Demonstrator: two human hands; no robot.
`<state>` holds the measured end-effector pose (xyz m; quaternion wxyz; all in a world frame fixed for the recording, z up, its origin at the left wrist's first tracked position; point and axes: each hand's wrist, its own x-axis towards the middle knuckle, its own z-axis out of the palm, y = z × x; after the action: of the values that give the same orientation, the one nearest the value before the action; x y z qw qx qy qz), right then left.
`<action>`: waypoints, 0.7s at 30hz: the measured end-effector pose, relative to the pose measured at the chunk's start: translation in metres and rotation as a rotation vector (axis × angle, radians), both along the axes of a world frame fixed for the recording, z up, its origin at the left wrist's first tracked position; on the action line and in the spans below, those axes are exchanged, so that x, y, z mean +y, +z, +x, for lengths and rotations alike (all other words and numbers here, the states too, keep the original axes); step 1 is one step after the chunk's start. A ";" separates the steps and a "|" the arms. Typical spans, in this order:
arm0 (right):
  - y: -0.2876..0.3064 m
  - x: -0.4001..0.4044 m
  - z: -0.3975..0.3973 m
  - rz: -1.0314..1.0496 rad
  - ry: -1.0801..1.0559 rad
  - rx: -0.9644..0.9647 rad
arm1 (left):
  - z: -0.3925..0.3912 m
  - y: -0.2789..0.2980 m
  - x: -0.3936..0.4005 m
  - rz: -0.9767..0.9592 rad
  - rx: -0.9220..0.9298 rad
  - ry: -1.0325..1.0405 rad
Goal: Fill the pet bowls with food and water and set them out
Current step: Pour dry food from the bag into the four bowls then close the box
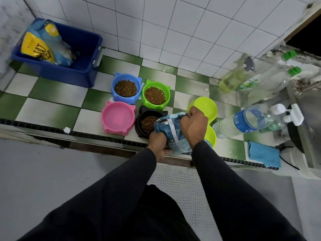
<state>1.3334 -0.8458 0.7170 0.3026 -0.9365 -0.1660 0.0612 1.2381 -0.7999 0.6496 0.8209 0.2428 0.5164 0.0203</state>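
Observation:
A light blue food bag (173, 134) is tilted with its mouth over the black bowl (145, 123), which holds brown kibble. My left hand (159, 143) grips the bag's lower end and my right hand (193, 126) grips its upper part. Kibble also fills the blue cat-ear bowl (126, 88) and the green cat-ear bowl (155, 95). The pink bowl (118, 117) holds no kibble; whether water is in it I cannot tell. A lime double bowl (206, 108) lies partly hidden behind my right hand.
A blue bin (83, 66) with a yellow and blue bag stands at the back left. A clear water bottle (243, 120), a spray bottle (232, 79) and more bottles crowd the right. A folded blue cloth (264, 153) lies by the counter edge.

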 end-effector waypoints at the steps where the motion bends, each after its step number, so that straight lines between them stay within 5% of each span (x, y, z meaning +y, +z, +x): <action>1: -0.002 -0.003 -0.001 0.027 -0.005 -0.015 | -0.001 0.000 0.000 0.016 -0.005 0.003; 14: -0.004 -0.019 -0.013 0.302 -0.129 -0.011 | -0.017 0.017 -0.005 0.282 -0.043 0.026; 21: 0.005 -0.014 -0.022 0.463 -0.121 0.065 | -0.030 0.022 0.003 0.581 0.018 0.042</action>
<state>1.3112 -0.8598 0.7218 0.5176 -0.8479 -0.1094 0.0333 1.2083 -0.7971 0.6716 0.7117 0.4570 0.5014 0.1823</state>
